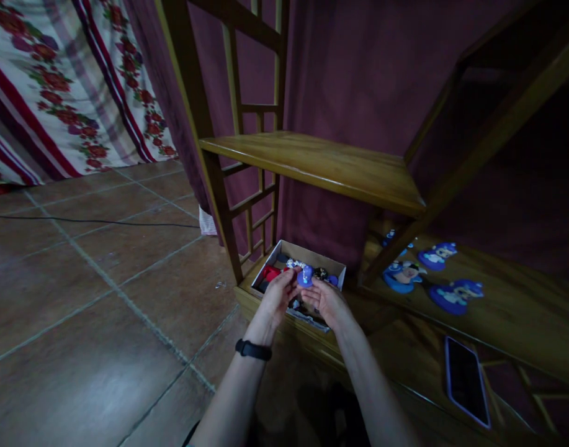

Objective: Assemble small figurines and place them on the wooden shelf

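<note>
Over an open cardboard box [339, 271] on the bottom shelf, a small purple-blue figurine [305, 275] is held between both hands. My left hand [278, 293] pinches it from the left, with a black band round the wrist. On the other side, my right hand [325, 299] grips it by its fingertips. Inside the box lie a red item [270, 272], a dark item [320, 272] and other small pieces, partly covered by my hands.
Several blue and purple figurines, among them one on a round base [454, 297], lie on the wooden shelf to the right. A phone [467, 380] rests nearer me. Above the box juts a wooden shelf board [312, 158]. A cable [93, 221] crosses the tiled floor at left.
</note>
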### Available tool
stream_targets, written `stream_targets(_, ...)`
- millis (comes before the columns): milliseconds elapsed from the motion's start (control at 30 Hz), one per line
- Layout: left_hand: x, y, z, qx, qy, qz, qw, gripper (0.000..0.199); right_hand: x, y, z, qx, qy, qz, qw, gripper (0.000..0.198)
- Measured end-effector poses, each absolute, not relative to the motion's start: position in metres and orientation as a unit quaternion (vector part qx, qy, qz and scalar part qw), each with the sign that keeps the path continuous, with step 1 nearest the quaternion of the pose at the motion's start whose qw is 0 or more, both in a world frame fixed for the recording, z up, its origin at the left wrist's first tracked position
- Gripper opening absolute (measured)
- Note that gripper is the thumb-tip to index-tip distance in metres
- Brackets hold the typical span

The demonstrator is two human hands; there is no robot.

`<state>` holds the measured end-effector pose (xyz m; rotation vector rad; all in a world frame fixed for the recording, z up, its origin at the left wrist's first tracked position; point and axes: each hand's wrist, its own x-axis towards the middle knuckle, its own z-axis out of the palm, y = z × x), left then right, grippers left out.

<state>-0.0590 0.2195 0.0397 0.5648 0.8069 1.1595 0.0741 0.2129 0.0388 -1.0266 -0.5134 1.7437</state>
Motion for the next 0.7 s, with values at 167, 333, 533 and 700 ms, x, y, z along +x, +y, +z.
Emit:
stream_targets(167, -0.059, 0.223, 0.034, 0.219, 0.374, 0.532, 0.727, 0.029, 0.071, 0.209, 0.043, -0.413, -0.232, 0.745, 0.470, 0.015)
stream_targets(333, -0.060, 0.221, 0.034, 0.207, 0.344, 0.530, 0.747, 0.024, 0.071, 0.210, 0.042, -0.427, -0.223, 0.732, 0.483, 0.019)
stream_targets(533, -0.063, 0.219, 0.040, 0.228, 0.287, 0.519, 0.773, 0.030, 0.073, 0.213, 0.042, -0.451, -0.210, 0.707, 0.503, 0.021)
stream_targets(700, -0.061, 0.216, 0.045, 0.260, 0.276, 0.516, 0.768, 0.037, 0.074, 0.215, 0.041, -0.449, -0.202, 0.705, 0.511, 0.023)
